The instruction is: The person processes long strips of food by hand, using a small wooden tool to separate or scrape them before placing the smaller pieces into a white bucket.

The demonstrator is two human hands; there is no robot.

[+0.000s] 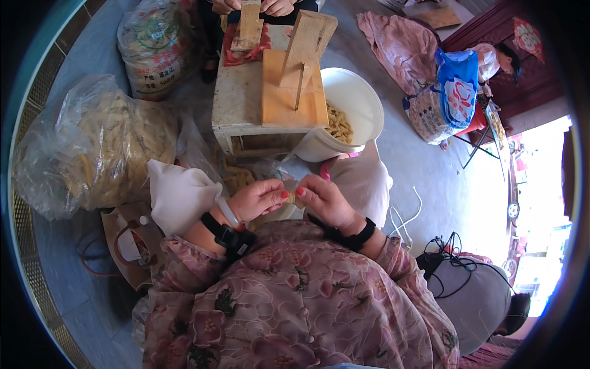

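Observation:
My left hand and my right hand meet in front of my lap. Pinched between their thumbs and fingers is a short pale-yellow piece; the fingers hide much of it, so its material is unclear. Below the hands, more yellowish strips lie low between my knees, partly covered by clear plastic. Beyond them, a wooden board rests on a worn white low table. An upright wooden block stands on this board, with a thin rod before it.
Right of the table, a white bucket contains yellowish pieces. Left are a large clear bag of pale strips, a full sack and a paper bag. Another person's hands work behind a second wooden block. A white cord lies right.

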